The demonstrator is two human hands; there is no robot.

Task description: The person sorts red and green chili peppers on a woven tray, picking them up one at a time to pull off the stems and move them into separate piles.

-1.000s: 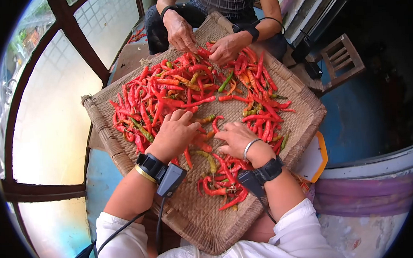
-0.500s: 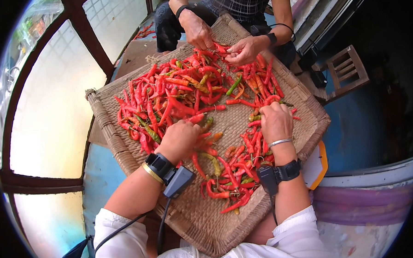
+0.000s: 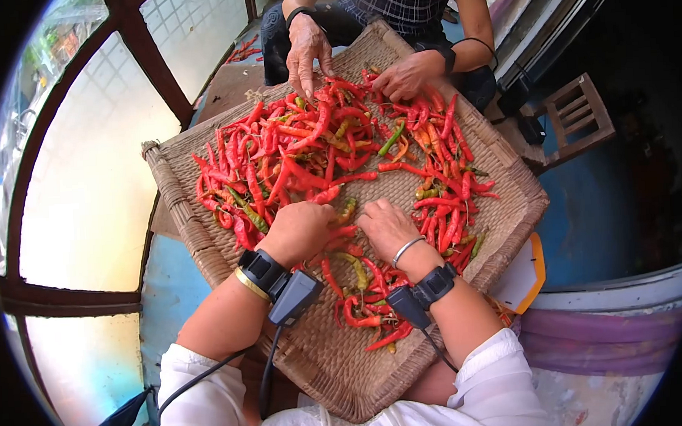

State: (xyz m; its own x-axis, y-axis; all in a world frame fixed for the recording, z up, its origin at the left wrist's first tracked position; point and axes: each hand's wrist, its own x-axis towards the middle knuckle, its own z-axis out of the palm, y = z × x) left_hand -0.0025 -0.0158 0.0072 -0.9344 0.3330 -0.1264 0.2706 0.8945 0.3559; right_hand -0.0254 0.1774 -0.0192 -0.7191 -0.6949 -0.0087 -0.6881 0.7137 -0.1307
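Long red chili peppers (image 3: 270,151), a few green or orange among them, lie in heaps on a woven tray (image 3: 325,373). My left hand (image 3: 300,230), curled, is at the near edge of the large heap; a red chili pepper (image 3: 343,232) sticks out from its fingers. Close to its right, my right hand (image 3: 391,232) has bent fingers directed towards the left one; what they pinch is hidden. Below both hands is a small group of red chili peppers (image 3: 357,311). Another heap of peppers (image 3: 447,208) lies right of my right hand.
Across the tray sits another person, one hand (image 3: 307,54) spread over the large heap, the other hand (image 3: 407,74) among peppers at the far right. A wooden chair (image 3: 577,119) stands at right. Framed windows (image 3: 89,186) line the left. Cables hang from my wrist devices (image 3: 295,297).
My right hand has moved left from the right-hand heap to beside my left hand, which has barely moved. The other person's hands have separated, one moving over the large heap.
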